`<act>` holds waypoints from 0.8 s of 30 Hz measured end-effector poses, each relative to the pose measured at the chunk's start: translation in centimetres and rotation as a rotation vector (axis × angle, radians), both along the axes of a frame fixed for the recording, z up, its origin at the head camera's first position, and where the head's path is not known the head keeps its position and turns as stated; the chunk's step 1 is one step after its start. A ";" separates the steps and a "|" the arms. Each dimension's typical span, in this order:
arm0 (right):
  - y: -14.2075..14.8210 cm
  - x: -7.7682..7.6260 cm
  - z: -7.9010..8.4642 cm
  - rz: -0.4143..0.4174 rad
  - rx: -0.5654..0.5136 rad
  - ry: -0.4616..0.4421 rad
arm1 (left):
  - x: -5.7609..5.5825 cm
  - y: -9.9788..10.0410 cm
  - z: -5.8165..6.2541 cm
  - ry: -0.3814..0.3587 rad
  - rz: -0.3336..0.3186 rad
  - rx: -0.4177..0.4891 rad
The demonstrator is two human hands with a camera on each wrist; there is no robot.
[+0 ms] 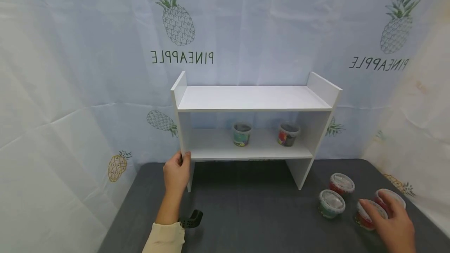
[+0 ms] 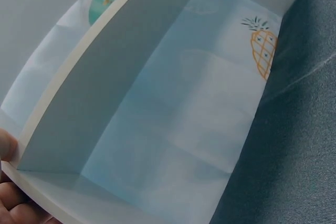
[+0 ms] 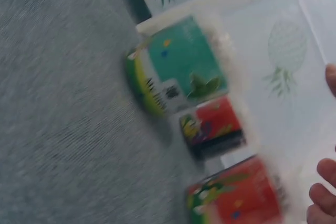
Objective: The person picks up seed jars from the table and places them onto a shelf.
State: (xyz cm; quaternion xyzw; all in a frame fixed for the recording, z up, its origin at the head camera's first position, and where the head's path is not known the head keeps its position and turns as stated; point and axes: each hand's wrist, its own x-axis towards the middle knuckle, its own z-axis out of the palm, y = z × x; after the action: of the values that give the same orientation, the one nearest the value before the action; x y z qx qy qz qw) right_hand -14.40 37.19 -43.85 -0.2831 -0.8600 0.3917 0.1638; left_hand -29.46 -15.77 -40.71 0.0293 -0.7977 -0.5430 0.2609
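Note:
My left hand grips the left side panel of a white two-tier shelf, its thumb and fingers on either side of the board's edge. On the lower tier stand a green-labelled plastic tub and a red and dark one. At the right, my right hand hovers by a red lidded tub, fingers spread and loosely bent. Around it are another red tub, a green tub and a red tub. In the right wrist view, the fingers appear apart from the tubs.
The shelf stands at the back of a dark grey cloth-covered table. A pale curtain printed with pineapples hangs behind and along both sides. A black strap sits at the left wrist.

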 end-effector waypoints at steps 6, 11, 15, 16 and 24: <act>0.9 0.1 -1.4 -0.055 -0.041 -0.133 | 0.0 0.1 -0.1 0.008 0.021 -0.026; 1.7 -0.1 -3.0 -0.100 -0.026 -0.199 | 0.1 0.2 0.0 -0.001 0.015 -0.028; 2.3 -0.1 -4.3 -0.174 -0.094 -0.233 | 0.1 0.2 0.0 -0.015 0.008 -0.023; 2.4 -0.1 -4.5 -0.182 -0.109 -0.244 | 0.1 0.2 0.0 -0.015 0.006 -0.022; 2.8 -0.4 -5.1 -0.165 -0.163 -0.309 | 0.1 0.0 0.1 -0.008 0.009 -0.009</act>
State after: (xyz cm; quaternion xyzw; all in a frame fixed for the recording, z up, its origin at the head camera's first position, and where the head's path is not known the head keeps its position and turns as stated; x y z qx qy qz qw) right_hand -14.79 39.95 -48.95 -0.4216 -0.8142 0.3974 0.0379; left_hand -29.38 -15.75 -40.60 0.0337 -0.8009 -0.5382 0.2602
